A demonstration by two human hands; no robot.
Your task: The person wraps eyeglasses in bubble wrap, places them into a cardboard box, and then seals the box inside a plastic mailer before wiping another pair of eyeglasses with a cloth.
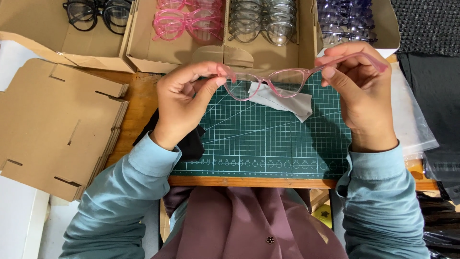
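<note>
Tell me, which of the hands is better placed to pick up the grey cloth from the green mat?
Probably the left hand. It grips the pink glasses at the hinge, and the grey cloth lies on the green mat just under the lenses. The right hand holds the far temple, further from the cloth.

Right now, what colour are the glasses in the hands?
Clear pink glasses, seen best in the head view.
</note>
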